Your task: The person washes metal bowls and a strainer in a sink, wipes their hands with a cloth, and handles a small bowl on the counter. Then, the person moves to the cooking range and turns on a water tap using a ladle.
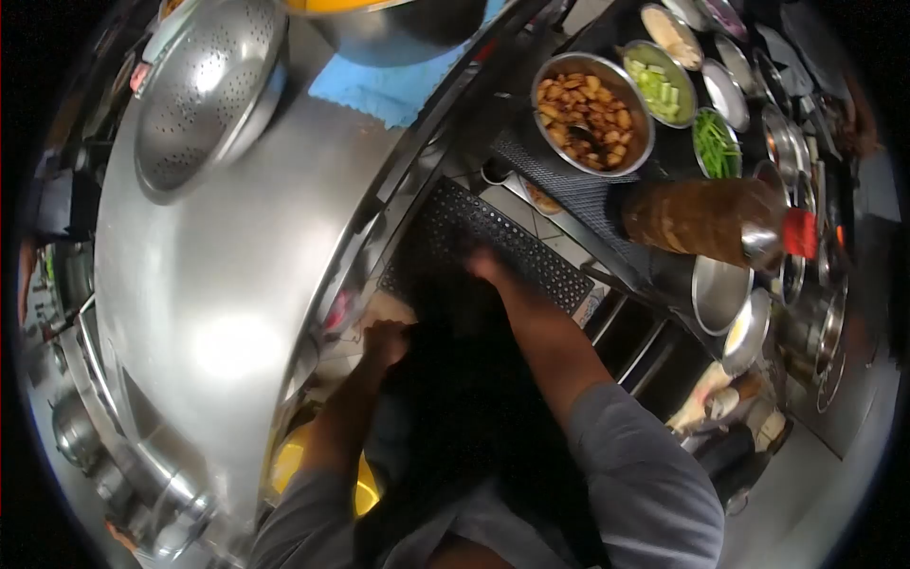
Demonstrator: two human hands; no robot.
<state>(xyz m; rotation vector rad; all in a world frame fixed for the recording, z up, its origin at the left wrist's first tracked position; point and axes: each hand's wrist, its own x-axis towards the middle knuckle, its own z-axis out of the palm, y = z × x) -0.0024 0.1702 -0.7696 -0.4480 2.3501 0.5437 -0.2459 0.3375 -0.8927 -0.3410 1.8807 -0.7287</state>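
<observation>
My left hand is closed in a fist at the left edge of the black apron I wear, with the cloth in its grip. My right hand is at the apron's far right edge, smeared by motion and partly lost against the dark cloth, so its fingers do not show clearly. Both hands are low in front of my body, over a black perforated floor mat.
To the left runs a steel counter with a colander and a blue cloth under a large bowl. On the right are a bowl of browned chunks, cut green vegetables, a red-capped bottle and several bowls. A yellow container stands below.
</observation>
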